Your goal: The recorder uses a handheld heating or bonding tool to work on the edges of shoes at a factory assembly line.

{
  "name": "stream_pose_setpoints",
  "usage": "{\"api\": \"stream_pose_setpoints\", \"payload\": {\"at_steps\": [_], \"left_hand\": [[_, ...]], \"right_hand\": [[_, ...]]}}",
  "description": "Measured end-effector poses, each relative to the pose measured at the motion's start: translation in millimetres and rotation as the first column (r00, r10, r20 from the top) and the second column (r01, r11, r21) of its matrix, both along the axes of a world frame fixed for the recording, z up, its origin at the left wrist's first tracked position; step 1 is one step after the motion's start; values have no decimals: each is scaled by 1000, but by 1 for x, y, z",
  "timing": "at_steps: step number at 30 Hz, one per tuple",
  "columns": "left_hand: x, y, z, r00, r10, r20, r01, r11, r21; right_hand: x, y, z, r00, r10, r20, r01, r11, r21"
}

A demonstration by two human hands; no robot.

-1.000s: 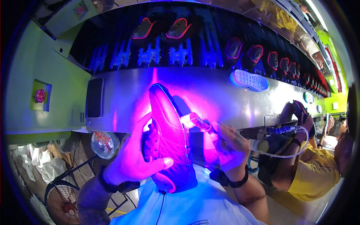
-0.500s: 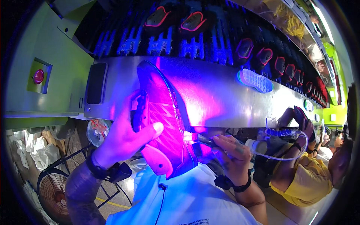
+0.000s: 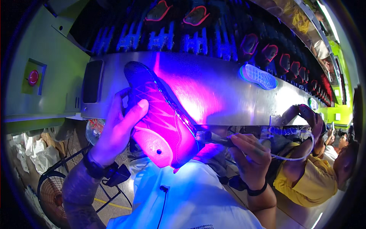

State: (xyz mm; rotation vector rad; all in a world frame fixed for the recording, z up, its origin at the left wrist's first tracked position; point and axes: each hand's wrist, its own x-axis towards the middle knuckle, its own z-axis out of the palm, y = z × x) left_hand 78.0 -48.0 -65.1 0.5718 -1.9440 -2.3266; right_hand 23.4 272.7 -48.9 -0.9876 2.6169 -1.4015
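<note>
Under magenta and blue light, a shoe upper (image 3: pixel 164 118) is held tilted in front of my chest, its toe pointing up and away. My left hand (image 3: pixel 124 122) grips it at the opening, thumb pressed on its side. A pale insert with a small dark hole (image 3: pixel 154 149) shows at the heel end. My right hand (image 3: pixel 249 152) is closed round the handle of a brush (image 3: pixel 211 138). The bristles meet the lower edge of the upper near the heel. My fingers behind the upper are hidden.
A metal ledge (image 3: pixel 225 108) runs across, with a white sole (image 3: pixel 259 77) and a dark flat panel (image 3: pixel 93 81) on it. Beyond, a dark conveyor carries several shoe uppers (image 3: pixel 196 16). A red button (image 3: pixel 33 78) sits at left, a fan (image 3: pixel 53 194) below. A co-worker in yellow (image 3: pixel 305 177) works at right.
The shoe upper has shifted left and turned, bringing its heel edge toward the right. My right hand and the brush have moved slightly right and down along that edge.
</note>
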Motion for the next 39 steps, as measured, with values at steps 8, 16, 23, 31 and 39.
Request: {"api": "stream_pose_setpoints", "payload": {"at_steps": [8,16,23,31,39], "left_hand": [[0,10,14,984,-114,135,25,846,533],[21,22,3,942,-200,270,-147,478,866],[32,60,52,906,-185,381,-218,568,794],[80,53,-26,916,-377,139,-137,31,990],[23,29,-10,899,-306,313,-119,517,847]], "right_hand": [[-22,-5,27,957,45,-286,-43,999,11],[-40,-4,48,899,122,-420,-155,987,-46],[-55,2,54,883,168,-439,-223,972,-77],[-57,-5,22,923,186,-337,-259,947,-187],[-38,-2,-46,993,75,87,-35,921,-387]]}}
